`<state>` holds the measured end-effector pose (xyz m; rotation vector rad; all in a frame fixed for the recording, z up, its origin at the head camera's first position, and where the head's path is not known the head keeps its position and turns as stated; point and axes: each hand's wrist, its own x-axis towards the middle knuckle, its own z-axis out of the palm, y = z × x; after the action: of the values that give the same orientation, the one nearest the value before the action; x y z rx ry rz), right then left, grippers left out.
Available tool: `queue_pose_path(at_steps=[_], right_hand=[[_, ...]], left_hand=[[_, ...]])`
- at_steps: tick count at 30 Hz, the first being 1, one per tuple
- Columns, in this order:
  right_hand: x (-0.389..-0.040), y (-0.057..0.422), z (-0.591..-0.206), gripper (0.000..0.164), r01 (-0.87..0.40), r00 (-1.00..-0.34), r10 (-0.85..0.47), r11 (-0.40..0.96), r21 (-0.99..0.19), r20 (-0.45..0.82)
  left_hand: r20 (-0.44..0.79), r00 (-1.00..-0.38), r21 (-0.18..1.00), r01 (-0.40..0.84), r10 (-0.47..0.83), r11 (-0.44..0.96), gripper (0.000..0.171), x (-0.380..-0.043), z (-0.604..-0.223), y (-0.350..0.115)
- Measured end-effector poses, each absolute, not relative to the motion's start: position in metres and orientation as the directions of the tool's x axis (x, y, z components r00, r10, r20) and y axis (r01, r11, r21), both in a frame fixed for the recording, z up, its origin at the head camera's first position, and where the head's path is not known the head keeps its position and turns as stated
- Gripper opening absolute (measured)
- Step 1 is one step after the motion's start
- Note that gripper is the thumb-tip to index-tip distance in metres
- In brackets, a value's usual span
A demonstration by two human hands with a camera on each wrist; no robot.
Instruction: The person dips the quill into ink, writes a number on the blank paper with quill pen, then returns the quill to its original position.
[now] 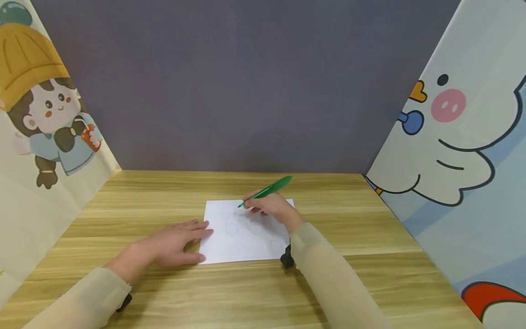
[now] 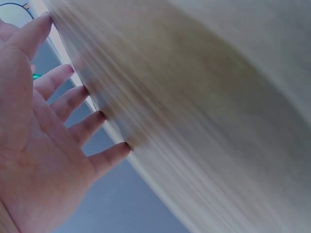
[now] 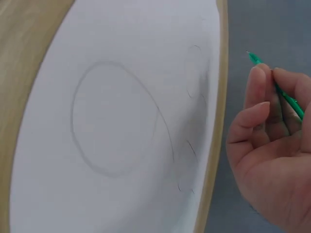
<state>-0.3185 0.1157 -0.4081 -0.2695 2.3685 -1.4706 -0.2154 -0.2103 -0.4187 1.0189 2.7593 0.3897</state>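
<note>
A white sheet of paper (image 1: 242,249) lies on the wooden table, with faint rounded pencil-like outlines on it. In the right wrist view one large loop (image 3: 73,121) and several short curved strokes show. My right hand (image 1: 271,206) pinches a green pen (image 1: 280,184) with a broad leaf-shaped top, its point directed down-left above the sheet's far part. Seen from the right wrist, the pen's tip stands apart from the paper. My left hand (image 1: 176,243) rests palm down with fingers spread, fingertips (image 1: 204,232) on the sheet's left edge.
The wooden table (image 1: 164,297) reaches to a grey back panel (image 1: 246,91). Side panels with cartoon pictures stand at left (image 1: 24,205) and right (image 1: 431,205). Dark wrist devices sit under both sleeves.
</note>
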Motion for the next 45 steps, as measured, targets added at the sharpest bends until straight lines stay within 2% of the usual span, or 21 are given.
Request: queue_pose_path(at_steps=[8, 15, 24, 31, 45], right_hand=[[-0.312, 0.135, -0.399, 0.039, -0.015, -0.925, -0.344, 0.452, -0.892, -0.159], [-0.306, 0.154, -0.393, 0.029, -0.026, -0.936, -0.327, 0.432, -0.902, -0.13], [-0.298, 0.19, -0.388, 0.025, -0.063, -0.954, -0.292, 0.422, -0.905, -0.07], [-0.293, 0.223, -0.39, 0.031, -0.027, -0.963, -0.253, 0.422, -0.906, -0.089], [-0.281, 0.285, -0.395, 0.039, -0.057, -0.979, -0.196, 0.518, -0.853, -0.053]], left_hand=[[-0.078, -0.765, 0.309, 0.591, 0.639, 0.746, 0.086, -0.215, -0.417, -0.211], [-0.077, -0.783, 0.302, 0.571, 0.617, 0.763, 0.087, -0.217, -0.42, -0.21], [-0.061, -0.781, 0.286, 0.583, 0.621, 0.761, 0.086, -0.218, -0.42, -0.208], [-0.065, -0.782, 0.286, 0.58, 0.619, 0.763, 0.086, -0.218, -0.42, -0.208], [-0.074, -0.778, 0.294, 0.581, 0.624, 0.759, 0.087, -0.218, -0.418, -0.21]])
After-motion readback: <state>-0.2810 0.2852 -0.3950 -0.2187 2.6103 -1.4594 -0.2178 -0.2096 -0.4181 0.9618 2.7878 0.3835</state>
